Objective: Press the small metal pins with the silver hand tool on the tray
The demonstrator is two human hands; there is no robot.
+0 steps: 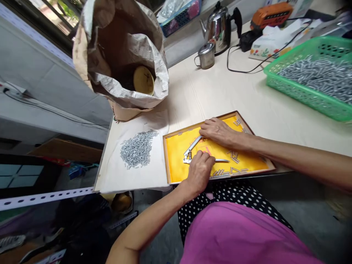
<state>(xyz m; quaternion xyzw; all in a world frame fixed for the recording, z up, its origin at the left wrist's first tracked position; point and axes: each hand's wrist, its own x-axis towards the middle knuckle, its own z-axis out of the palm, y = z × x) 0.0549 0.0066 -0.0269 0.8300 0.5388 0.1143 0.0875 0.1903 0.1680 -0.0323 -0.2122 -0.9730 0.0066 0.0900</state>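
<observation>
A shallow yellow-lined tray [176, 157] lies at the table's front edge. Over it, my left hand [200, 169] has its fingers curled round the lower handle of a silver hand tool [189, 151], whose jaw end points left. My right hand [216, 131] rests on the end of the tool's upper handle, its fingers bent together. The two handles stand wide apart. Small metal pins [234, 157] lie scattered in the tray, right of the tool and along its near edge. What sits between my fingertips is hidden.
A heap of metal pieces [139, 148] lies on a white cloth [110, 176] at left. Behind it stands a large open sack [123, 106]. A green basket [305, 97] of metal pieces is at right. A steel cup [206, 57] and kettle [218, 31] stand at the back.
</observation>
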